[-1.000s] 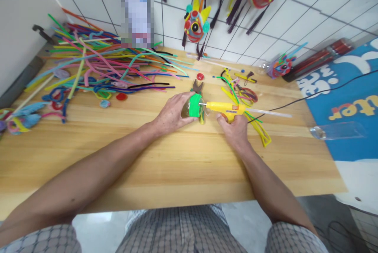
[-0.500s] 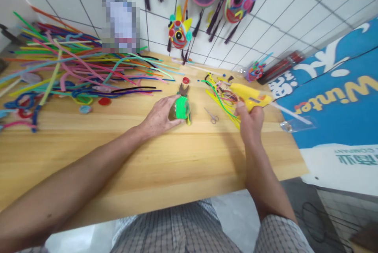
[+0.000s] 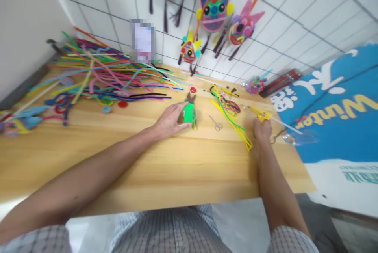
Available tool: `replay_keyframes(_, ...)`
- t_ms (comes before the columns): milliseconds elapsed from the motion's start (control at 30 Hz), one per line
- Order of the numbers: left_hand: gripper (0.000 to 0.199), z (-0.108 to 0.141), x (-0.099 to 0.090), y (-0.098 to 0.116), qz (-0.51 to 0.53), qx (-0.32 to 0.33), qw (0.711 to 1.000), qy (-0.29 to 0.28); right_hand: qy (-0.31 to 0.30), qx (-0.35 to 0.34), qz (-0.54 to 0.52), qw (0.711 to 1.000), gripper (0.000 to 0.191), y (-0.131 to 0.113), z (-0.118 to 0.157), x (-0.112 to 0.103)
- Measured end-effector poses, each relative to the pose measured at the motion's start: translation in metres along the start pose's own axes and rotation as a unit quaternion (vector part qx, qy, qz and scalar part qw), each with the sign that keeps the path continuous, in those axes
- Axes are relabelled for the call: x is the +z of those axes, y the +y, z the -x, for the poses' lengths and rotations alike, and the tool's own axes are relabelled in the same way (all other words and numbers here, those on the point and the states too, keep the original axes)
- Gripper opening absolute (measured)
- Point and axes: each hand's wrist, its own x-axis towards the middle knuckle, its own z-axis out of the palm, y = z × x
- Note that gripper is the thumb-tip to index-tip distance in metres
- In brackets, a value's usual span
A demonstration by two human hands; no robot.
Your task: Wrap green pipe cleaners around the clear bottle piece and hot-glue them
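L hand fingers grasp 1 green container, contents unclear. R hand grips 1 glue gun. 1 scissors btwn.

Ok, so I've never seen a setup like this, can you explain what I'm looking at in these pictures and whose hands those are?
There's no machine here: just a person working with two bare hands. One camera, worn on the person's head, looks forward and down, so the arms reach in from the bottom. The left hand holds a see-through container with a bright green band. The right hand holds a yellow glue gun. On the wooden table between them lie small scissors and yellow strips; pliers lie just beyond the container. The big colourful heap at the left is fuzzy craft sticks. Decorated faces hang against the tiled wall.
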Motion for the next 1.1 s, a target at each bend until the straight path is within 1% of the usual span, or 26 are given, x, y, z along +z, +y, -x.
replay_keyframes(100, 0.082, -0.001, 0.000, 0.001, 0.005, -0.008, 1.000, -0.010, -0.018, 0.017, 0.020, 1.000, 0.039, -0.001, -0.002, 0.005)
replay_keyframes(200, 0.087, -0.001, -0.001, 0.000, 0.007, -0.016, 1.000, -0.012, -0.030, 0.000, 0.036, 0.999, 0.033, 0.006, -0.007, 0.001)
replay_keyframes(267, 0.087, -0.001, 0.000, -0.001, 0.008, -0.018, 1.000, -0.010, -0.037, -0.034, 0.056, 0.997, 0.033, 0.016, -0.008, -0.006)
replay_keyframes(333, 0.087, 0.000, 0.001, -0.001, 0.011, -0.014, 1.000, -0.006, -0.031, -0.073, 0.071, 0.994, 0.040, 0.029, -0.005, -0.015)
replay_keyframes(400, 0.092, 0.000, 0.002, 0.000, 0.015, -0.014, 1.000, -0.001, -0.003, -0.111, 0.061, 0.992, 0.051, 0.039, 0.006, -0.023)
replay_keyframes(467, 0.099, 0.000, 0.002, 0.001, 0.018, -0.017, 1.000, 0.001, 0.019, -0.148, 0.033, 0.988, 0.057, 0.040, 0.025, -0.029)
replay_keyframes(567, 0.100, 0.000, 0.000, 0.003, 0.021, -0.012, 1.000, 0.009, -0.001, -0.191, -0.026, 0.981, 0.053, 0.024, 0.065, -0.031)
replay_keyframes(633, 0.094, 0.001, -0.004, 0.004, 0.024, -0.009, 0.999, 0.025, -0.032, -0.235, -0.077, 0.968, 0.045, 0.004, 0.094, -0.029)
replay_keyframes(667, 0.089, 0.001, -0.005, 0.004, 0.027, -0.011, 0.999, 0.036, -0.057, -0.258, -0.095, 0.960, 0.040, -0.007, 0.108, -0.027)
replay_keyframes(767, 0.069, 0.002, -0.009, 0.003, 0.040, -0.035, 0.995, 0.084, -0.145, -0.326, -0.134, 0.924, 0.029, -0.039, 0.147, -0.021)
replay_keyframes(800, 0.064, 0.002, -0.010, 0.002, 0.045, -0.045, 0.993, 0.100, -0.165, -0.352, -0.143, 0.910, 0.026, -0.049, 0.159, -0.019)
replay_keyframes(867, 0.060, 0.002, -0.010, 0.001, 0.054, -0.054, 0.990, 0.120, -0.182, -0.413, -0.156, 0.879, 0.022, -0.065, 0.181, -0.014)
replay_keyframes(900, 0.063, 0.002, -0.009, 0.001, 0.056, -0.050, 0.990, 0.121, -0.182, -0.438, -0.161, 0.865, 0.019, -0.072, 0.191, -0.011)
replay_keyframes(933, 0.070, 0.002, -0.008, 0.002, 0.055, -0.040, 0.991, 0.115, -0.180, -0.461, -0.168, 0.853, 0.017, -0.077, 0.199, -0.007)
replay_keyframes(1000, 0.091, 0.001, -0.005, 0.002, 0.043, -0.016, 0.995, 0.087, -0.171, -0.491, -0.184, 0.834, 0.012, -0.084, 0.209, 0.001)
replay_keyframes(1033, 0.098, 0.000, -0.003, 0.002, 0.035, -0.008, 0.997, 0.069, -0.167, -0.501, -0.193, 0.827, 0.011, -0.086, 0.212, 0.005)
replay_keyframes(1067, 0.099, 0.000, -0.002, 0.002, 0.029, -0.005, 0.998, 0.051, -0.165, -0.508, -0.201, 0.821, 0.010, -0.086, 0.214, 0.010)
replay_keyframes(1100, 0.093, -0.001, 0.000, 0.002, 0.026, -0.006, 0.999, 0.035, -0.163, -0.513, -0.209, 0.816, 0.009, -0.085, 0.215, 0.014)
